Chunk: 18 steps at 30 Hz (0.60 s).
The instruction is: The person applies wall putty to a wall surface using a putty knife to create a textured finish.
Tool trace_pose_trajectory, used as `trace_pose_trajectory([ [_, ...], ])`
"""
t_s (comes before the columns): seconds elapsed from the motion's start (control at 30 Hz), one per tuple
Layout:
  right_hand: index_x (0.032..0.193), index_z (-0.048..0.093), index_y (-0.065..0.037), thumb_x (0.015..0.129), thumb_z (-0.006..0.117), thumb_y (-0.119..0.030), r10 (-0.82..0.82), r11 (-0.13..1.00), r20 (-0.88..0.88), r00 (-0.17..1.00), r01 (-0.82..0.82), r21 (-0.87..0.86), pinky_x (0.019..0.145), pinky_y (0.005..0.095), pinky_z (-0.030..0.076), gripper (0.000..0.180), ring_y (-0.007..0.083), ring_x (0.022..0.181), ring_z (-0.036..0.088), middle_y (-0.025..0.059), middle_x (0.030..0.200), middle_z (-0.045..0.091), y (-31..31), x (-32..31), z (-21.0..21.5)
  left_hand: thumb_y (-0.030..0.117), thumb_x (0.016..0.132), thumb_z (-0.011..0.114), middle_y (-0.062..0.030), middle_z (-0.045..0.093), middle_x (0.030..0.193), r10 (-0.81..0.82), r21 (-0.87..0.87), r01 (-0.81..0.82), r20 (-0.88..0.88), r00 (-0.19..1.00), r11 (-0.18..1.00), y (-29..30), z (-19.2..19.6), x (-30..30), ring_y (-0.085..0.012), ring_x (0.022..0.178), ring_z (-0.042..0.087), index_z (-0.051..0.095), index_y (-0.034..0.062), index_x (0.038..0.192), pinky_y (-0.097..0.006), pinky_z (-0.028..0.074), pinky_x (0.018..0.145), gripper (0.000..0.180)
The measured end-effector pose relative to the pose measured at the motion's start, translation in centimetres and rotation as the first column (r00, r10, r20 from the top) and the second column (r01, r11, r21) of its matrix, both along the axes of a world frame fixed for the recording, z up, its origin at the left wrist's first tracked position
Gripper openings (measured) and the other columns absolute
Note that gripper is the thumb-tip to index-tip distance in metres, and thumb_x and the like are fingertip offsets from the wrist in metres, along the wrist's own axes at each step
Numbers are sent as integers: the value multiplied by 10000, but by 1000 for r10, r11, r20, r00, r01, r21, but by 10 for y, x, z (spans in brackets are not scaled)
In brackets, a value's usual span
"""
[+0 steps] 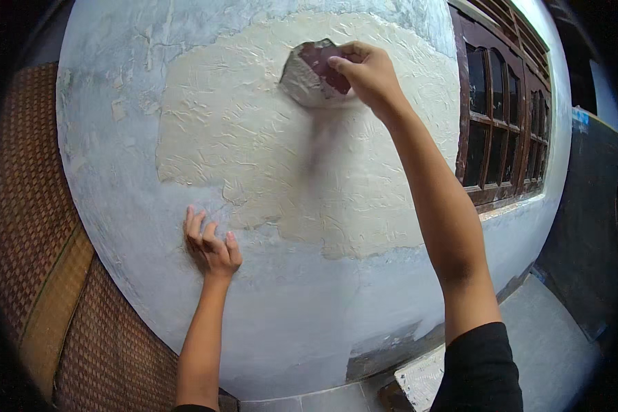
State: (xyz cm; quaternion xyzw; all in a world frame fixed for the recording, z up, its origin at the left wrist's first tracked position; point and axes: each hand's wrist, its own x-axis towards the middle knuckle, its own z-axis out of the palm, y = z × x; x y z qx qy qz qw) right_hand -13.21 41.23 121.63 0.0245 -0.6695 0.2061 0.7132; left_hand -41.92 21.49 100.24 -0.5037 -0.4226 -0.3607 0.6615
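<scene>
Pinched between thumb and fingers, my right hand (364, 69) holds a thin, dark reddish-brown flat piece (319, 74) with an uneven outline. Pale grey-cream material coats its left and lower parts; its exact kind is unclear. It is at the upper part of a cream patch of rough, ridged plaster (254, 117), and a soft shadow falls below it. I cannot tell whether it touches the plaster. My left hand (211, 244) is against the bluish-white wall (281, 309), below the patch's lower left edge. Its fingers are apart and slightly bent, with nothing in them.
A brown wooden window (501, 110) with glass panes is right of the patch. Woven brown panels (27, 185) stand along the left. At lower right are a whitish, stained block-like object (419, 378), the grey floor (542, 336) and a dark board (584, 220).
</scene>
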Motion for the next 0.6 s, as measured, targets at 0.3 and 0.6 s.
trace_pose_trajectory([
  [0.3, 996, 672, 69, 830, 672, -123, 38, 996, -194, 980, -54, -74, 644, 273, 484, 254, 154, 684, 625, 100, 809, 686, 50, 116, 10, 140, 848, 478, -233, 395, 1201, -27, -43, 26, -21, 999, 999, 4, 3, 6, -506, 1235, 368, 370, 19, 1074, -598, 301, 1010, 279],
  [0.6, 1020, 666, 50, 854, 672, -151, -86, 979, -142, 986, 58, -193, 635, 262, 474, 261, 142, 655, 613, 66, 801, 681, 86, 127, 5, 157, 852, 465, -229, 401, 1192, -11, -31, 10, -26, 1000, 999, 7, 4, 5, -506, 1237, 366, 371, 31, 1077, -588, 306, 1008, 274],
])
